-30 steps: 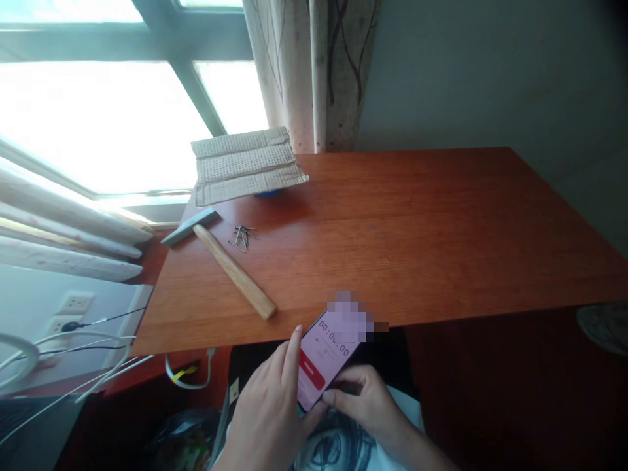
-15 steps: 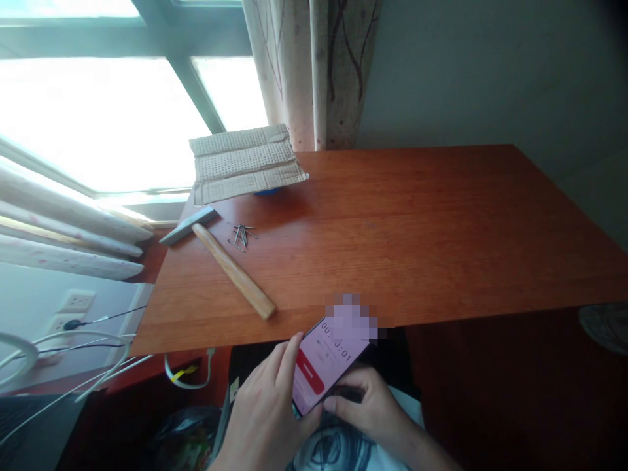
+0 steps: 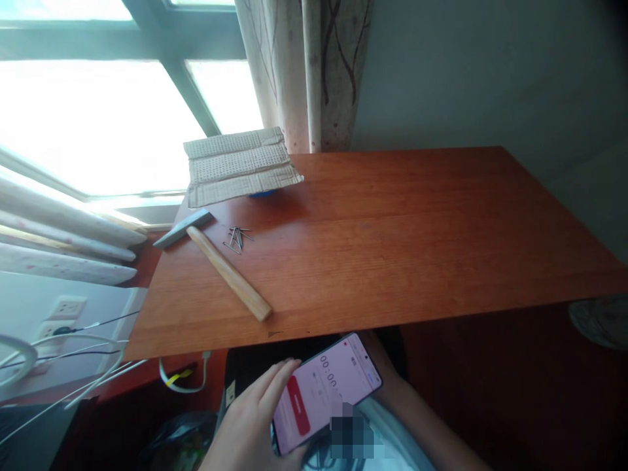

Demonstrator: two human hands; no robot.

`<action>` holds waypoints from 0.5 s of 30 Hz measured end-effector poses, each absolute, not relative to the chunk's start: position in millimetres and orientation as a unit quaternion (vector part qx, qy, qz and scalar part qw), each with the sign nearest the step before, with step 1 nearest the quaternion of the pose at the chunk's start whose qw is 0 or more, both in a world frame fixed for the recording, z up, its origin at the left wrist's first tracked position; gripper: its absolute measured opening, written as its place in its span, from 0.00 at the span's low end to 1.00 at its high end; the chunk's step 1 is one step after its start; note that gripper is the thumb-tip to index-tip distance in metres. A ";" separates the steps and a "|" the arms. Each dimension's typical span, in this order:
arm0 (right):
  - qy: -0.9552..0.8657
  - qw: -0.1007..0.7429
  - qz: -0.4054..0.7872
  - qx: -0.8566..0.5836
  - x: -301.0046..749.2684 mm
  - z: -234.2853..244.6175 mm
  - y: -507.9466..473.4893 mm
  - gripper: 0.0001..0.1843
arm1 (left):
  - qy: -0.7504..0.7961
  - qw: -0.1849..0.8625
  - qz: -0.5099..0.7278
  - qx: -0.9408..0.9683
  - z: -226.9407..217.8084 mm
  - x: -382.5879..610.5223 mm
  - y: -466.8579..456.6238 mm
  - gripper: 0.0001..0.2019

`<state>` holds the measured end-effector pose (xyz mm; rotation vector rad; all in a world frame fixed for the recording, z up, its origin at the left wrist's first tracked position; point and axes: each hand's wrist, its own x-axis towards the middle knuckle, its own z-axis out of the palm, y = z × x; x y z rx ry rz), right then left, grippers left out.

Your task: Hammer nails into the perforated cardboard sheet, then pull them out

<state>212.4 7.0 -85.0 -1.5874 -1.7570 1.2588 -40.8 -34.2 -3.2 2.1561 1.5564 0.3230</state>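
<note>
A phone with a pink timer screen and a red button is held low, below the near edge of the wooden table. My left hand wraps the phone's left side, thumb against its lower edge. My right hand is behind and under the phone, mostly hidden by it, supporting it. On the table's left part lie a hammer with a wooden handle and several small nails beside it. A piece of perforated cardboard rests at the far left corner on something blue.
A window and a patterned curtain stand behind the table. Wall sockets with plugged cables are at the left. A dark bag sits under the table edge.
The phone has dropped lower and toward me, off the table's edge, and turned flatter. My right hand has slid from the phone's lower side to behind it.
</note>
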 end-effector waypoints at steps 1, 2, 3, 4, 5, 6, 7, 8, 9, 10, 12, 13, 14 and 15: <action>-0.658 0.213 0.446 -0.568 212.0 -85.6 6.9 0.16 | 0.567 0.229 0.109 0.784 -7.8 -42.4 -33.0 0.44; -0.673 0.204 0.432 -0.565 211.8 -86.2 6.3 0.17 | 0.565 0.228 0.097 0.787 -12.7 -44.3 -31.3 0.44; -0.675 0.204 0.425 -0.568 211.5 -86.9 5.4 0.19 | 0.560 0.228 0.086 0.792 -17.9 -46.3 -29.4 0.44; -0.670 0.210 0.421 -0.574 211.0 -88.0 4.3 0.21 | 0.554 0.226 0.076 0.798 -23.1 -48.3 -27.4 0.43; -0.661 0.218 0.420 -0.582 210.3 -89.4 3.2 0.23 | 0.547 0.225 0.069 0.804 -28.1 -50.2 -25.5 0.42; -0.652 0.226 0.420 -0.589 209.3 -91.2 2.1 0.25 | 0.541 0.224 0.065 0.808 -32.7 -51.8 -23.7 0.40; -0.648 0.232 0.418 -0.592 208.1 -93.3 1.0 0.28 | 0.537 0.222 0.065 0.811 -36.9 -53.2 -22.0 0.39; -0.654 0.235 0.409 -0.592 206.8 -95.6 -0.1 0.29 | 0.540 0.222 0.068 0.809 -40.7 -54.4 -20.4 0.38; -0.668 0.232 0.393 -0.589 205.5 -97.9 -1.2 0.30 | 0.547 0.221 0.072 0.804 -43.9 -55.6 -18.7 0.37; -0.686 0.222 0.369 -0.586 204.1 -99.8 -2.3 0.29 | 0.555 0.222 0.076 0.798 -46.7 -56.9 -16.7 0.35; -0.721 0.189 0.314 -0.588 201.9 -102.1 -4.5 0.20 | 0.578 0.223 0.083 0.781 -50.6 -59.7 -11.2 0.32; -0.731 0.170 0.292 -0.592 201.0 -102.1 -5.5 0.15 | 0.591 0.224 0.080 0.771 -51.7 -61.3 -7.4 0.30; -0.736 0.153 0.279 -0.598 200.3 -101.5 -6.3 0.11 | 0.604 0.224 0.074 0.761 -52.5 -62.8 -3.0 0.28; -0.737 0.141 0.271 -0.603 199.8 -100.3 -7.0 0.09 | 0.617 0.223 0.064 0.752 -52.9 -64.1 2.1 0.25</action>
